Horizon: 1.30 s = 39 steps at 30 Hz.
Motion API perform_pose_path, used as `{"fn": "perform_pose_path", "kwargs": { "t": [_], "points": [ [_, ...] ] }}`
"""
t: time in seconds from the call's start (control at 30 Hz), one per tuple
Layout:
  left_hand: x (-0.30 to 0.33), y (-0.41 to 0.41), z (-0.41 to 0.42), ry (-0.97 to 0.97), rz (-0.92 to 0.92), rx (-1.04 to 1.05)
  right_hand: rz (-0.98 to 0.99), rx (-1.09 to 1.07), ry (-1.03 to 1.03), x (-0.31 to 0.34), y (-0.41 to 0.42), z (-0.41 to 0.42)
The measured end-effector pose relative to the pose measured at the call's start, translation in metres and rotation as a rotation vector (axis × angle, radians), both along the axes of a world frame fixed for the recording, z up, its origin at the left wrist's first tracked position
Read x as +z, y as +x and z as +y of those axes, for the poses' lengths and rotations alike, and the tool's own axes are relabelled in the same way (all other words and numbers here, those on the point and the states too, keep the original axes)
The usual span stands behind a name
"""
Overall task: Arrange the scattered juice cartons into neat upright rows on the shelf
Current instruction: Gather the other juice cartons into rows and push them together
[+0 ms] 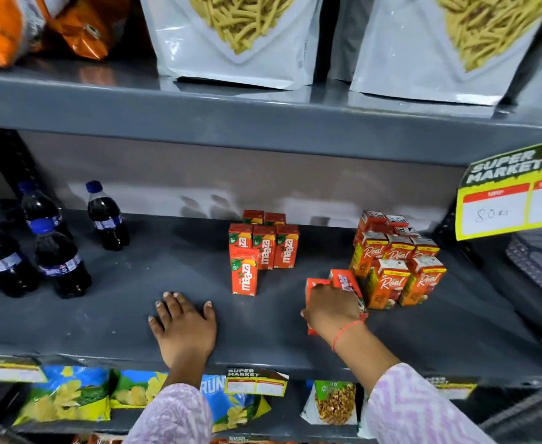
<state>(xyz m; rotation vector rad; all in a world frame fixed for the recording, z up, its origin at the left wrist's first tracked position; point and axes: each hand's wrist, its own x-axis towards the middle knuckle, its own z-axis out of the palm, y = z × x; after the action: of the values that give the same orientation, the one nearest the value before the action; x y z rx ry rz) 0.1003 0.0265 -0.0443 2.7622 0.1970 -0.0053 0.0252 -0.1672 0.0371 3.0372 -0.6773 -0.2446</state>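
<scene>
On the grey shelf (109, 318), several orange Maaza cartons (265, 248) stand upright in short rows at the middle. To their right, a block of Real juice cartons (394, 261) stands upright too. My right hand (330, 310) grips two orange cartons (345, 282) held together, just left of the Real block's front row; whether they touch the shelf is hidden by the hand. My left hand (184, 328) lies flat on the shelf, fingers spread, holding nothing, in front and to the left of the Maaza cartons.
Several dark cola bottles (60, 261) stand at the shelf's left. A yellow price tag (513, 200) hangs at the upper right. Snack pouches (237, 40) fill the shelf above, and chip bags (68, 395) the one below.
</scene>
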Motion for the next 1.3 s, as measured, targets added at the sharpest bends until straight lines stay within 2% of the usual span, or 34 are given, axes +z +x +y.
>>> {"fn": "perform_pose_path", "kwargs": {
  "t": [0.07, 0.2, 0.3, 0.43, 0.53, 0.6, 0.7, 0.73, 0.8, 0.87, 1.03, 1.1, 1.3],
  "points": [
    [0.001, -0.001, 0.0, 0.0, 0.001, -0.004, -0.02, 0.022, -0.012, -0.003, -0.005, 0.004],
    [0.001, -0.002, 0.0, 0.0, 0.008, -0.01, -0.112, 0.096, 0.24, -0.01, -0.022, -0.006],
    [0.001, -0.002, 0.0, 0.0, 0.013, -0.015, -0.118, -0.014, 0.444, -0.017, -0.034, -0.017],
    [0.003, -0.003, 0.001, 0.002, 0.019, -0.015, -0.07, -0.084, 0.49, -0.021, -0.035, -0.015],
    [0.004, -0.003, 0.001, 0.001, 0.02, -0.016, -0.128, -0.145, 0.634, -0.014, -0.026, -0.019],
    [0.004, -0.003, 0.001, 0.003, 0.023, -0.017, -0.191, -0.208, 0.821, -0.004, -0.019, -0.024],
    [0.004, -0.002, 0.0, 0.004, 0.022, -0.017, -0.283, -0.348, 1.273, 0.013, -0.003, -0.03],
    [0.004, -0.002, 0.001, 0.003, 0.019, -0.015, -0.295, -0.371, 1.341, 0.019, 0.003, -0.032],
    [0.003, -0.002, 0.001, 0.002, 0.014, -0.009, -0.284, -0.359, 1.342, 0.03, 0.018, -0.032],
    [0.003, -0.002, 0.0, 0.006, 0.008, 0.0, -0.265, -0.267, 1.255, 0.038, 0.032, -0.028],
    [0.003, -0.002, -0.002, 0.025, -0.009, 0.01, -0.25, 0.178, 0.764, 0.049, 0.062, -0.018],
    [0.003, -0.001, -0.002, 0.027, -0.012, 0.014, -0.256, 0.322, 0.626, 0.049, 0.072, -0.017],
    [0.002, -0.001, -0.002, 0.021, -0.02, 0.02, -0.108, 0.499, 0.488, 0.044, 0.083, -0.021]
  ]
}}
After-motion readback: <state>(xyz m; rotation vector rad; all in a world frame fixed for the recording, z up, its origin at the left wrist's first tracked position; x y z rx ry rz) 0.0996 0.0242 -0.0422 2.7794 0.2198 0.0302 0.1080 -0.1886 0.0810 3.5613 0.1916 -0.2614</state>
